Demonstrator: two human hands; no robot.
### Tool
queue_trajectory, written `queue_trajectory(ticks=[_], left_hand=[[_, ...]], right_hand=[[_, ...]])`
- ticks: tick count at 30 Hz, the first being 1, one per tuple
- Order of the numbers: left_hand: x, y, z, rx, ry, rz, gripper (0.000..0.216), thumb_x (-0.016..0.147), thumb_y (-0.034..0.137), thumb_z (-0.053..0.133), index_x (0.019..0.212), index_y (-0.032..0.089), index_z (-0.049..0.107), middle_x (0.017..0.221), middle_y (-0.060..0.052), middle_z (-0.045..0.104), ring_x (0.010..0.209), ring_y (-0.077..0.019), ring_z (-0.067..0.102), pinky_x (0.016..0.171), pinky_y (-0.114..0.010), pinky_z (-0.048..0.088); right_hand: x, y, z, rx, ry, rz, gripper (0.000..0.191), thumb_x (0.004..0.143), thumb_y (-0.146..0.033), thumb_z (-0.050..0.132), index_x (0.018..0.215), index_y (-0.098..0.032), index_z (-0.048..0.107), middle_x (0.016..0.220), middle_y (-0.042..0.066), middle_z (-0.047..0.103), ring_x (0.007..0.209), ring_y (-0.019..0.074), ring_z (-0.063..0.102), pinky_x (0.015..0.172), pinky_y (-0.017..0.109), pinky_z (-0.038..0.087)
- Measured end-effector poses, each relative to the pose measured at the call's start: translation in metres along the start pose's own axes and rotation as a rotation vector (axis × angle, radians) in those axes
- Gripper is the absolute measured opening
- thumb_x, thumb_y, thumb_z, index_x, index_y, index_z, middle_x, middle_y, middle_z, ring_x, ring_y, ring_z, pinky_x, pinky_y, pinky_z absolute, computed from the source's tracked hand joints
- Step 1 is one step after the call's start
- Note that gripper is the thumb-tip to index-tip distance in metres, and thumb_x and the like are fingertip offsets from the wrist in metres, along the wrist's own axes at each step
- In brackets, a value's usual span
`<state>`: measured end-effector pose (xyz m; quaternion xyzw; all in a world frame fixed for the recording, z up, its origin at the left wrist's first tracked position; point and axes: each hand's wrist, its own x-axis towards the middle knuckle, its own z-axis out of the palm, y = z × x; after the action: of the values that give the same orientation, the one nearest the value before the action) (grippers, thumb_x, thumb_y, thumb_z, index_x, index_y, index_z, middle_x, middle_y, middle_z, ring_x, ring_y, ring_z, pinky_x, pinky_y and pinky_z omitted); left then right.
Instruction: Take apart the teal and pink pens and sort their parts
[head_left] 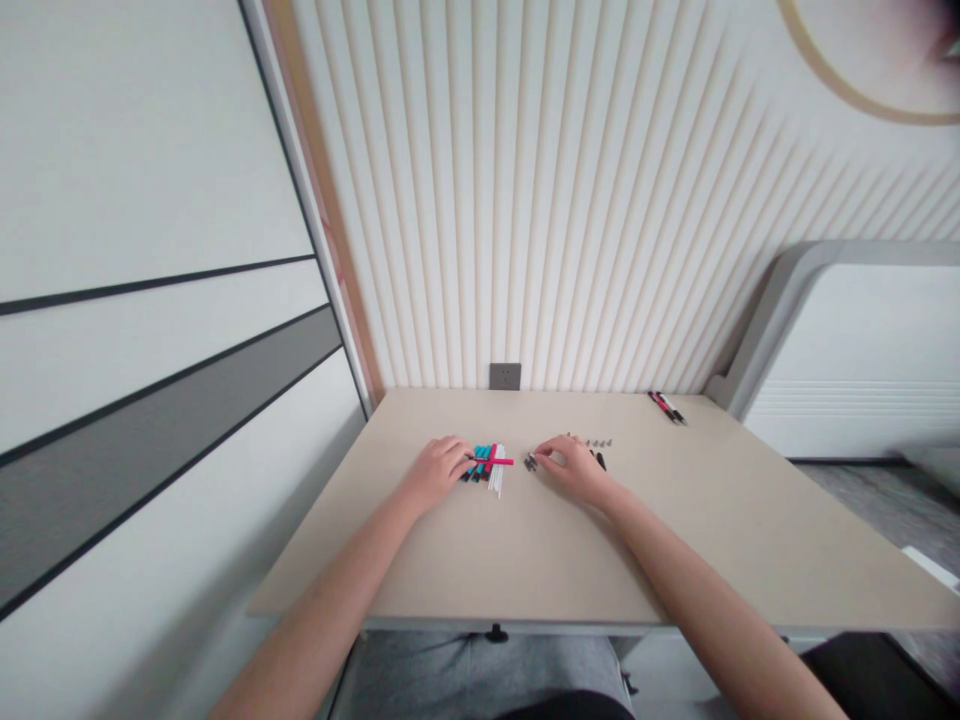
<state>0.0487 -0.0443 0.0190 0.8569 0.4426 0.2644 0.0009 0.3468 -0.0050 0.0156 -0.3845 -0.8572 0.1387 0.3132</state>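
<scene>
My left hand is curled at a loose bundle of pen barrels in teal, black and white, lying on the beige table. A red pen barrel lies across the bundle, its end running into my left fingers. My right hand lies palm down, its fingertips at a small dark pen part. Behind that hand are a row of small metal parts and short black pieces. Several assembled pens lie at the far right of the table.
The table's far edge meets a ribbed cream wall with a dark wall socket. A striped wall panel stands to the left, and a white cabinet stands to the right. A grey floor shows beyond the right edge.
</scene>
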Motion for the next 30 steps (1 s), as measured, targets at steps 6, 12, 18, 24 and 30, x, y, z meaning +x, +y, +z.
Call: queue_trajectory(ticks=[6, 12, 18, 24, 30], left_hand=[[0.001, 0.0, 0.0, -0.016, -0.007, 0.0, 0.019, 0.097, 0.033, 0.047, 0.102, 0.021, 0.061, 0.101, -0.005, 0.064, 0.095, -0.0191, 0.059, 0.084, -0.034, 0.043], [0.002, 0.002, 0.0, -0.042, 0.0, 0.006, 0.021, 0.097, 0.035, 0.046, 0.102, 0.021, 0.061, 0.1, -0.004, 0.065, 0.095, -0.0191, 0.059, 0.083, -0.034, 0.042], [0.001, 0.002, 0.004, -0.046, 0.008, 0.006, 0.02, 0.097, 0.035, 0.047, 0.1, 0.021, 0.06, 0.096, -0.003, 0.066, 0.092, -0.0189, 0.06, 0.082, -0.034, 0.041], [0.001, -0.001, 0.005, -0.042, 0.013, 0.009, 0.021, 0.097, 0.036, 0.046, 0.1, 0.021, 0.06, 0.096, -0.003, 0.066, 0.091, -0.0187, 0.06, 0.081, -0.033, 0.041], [0.002, 0.0, 0.003, -0.058, 0.016, -0.015, 0.022, 0.098, 0.036, 0.045, 0.1, 0.02, 0.06, 0.095, -0.004, 0.067, 0.09, -0.0189, 0.06, 0.081, -0.034, 0.042]], right_hand=[[0.001, -0.012, 0.005, 0.211, 0.02, 0.056, 0.02, 0.088, -0.034, 0.056, 0.088, -0.021, 0.071, 0.091, 0.005, 0.073, 0.085, 0.0199, 0.066, 0.081, 0.033, 0.048], [0.001, -0.015, 0.013, 0.285, 0.047, 0.058, 0.017, 0.087, -0.03, 0.058, 0.092, -0.02, 0.071, 0.09, 0.005, 0.072, 0.084, 0.0192, 0.065, 0.078, 0.033, 0.051], [0.001, -0.018, 0.018, 0.285, 0.065, 0.013, 0.016, 0.087, -0.028, 0.059, 0.094, -0.02, 0.07, 0.091, 0.006, 0.073, 0.084, 0.0188, 0.066, 0.079, 0.033, 0.051], [0.002, -0.02, 0.02, 0.238, 0.086, -0.023, 0.016, 0.089, -0.029, 0.057, 0.095, -0.021, 0.07, 0.09, 0.006, 0.072, 0.084, 0.0191, 0.065, 0.079, 0.033, 0.05], [0.002, -0.013, 0.017, 0.179, 0.085, -0.036, 0.016, 0.089, -0.027, 0.056, 0.097, -0.022, 0.07, 0.089, 0.006, 0.072, 0.084, 0.0196, 0.065, 0.081, 0.035, 0.05]])
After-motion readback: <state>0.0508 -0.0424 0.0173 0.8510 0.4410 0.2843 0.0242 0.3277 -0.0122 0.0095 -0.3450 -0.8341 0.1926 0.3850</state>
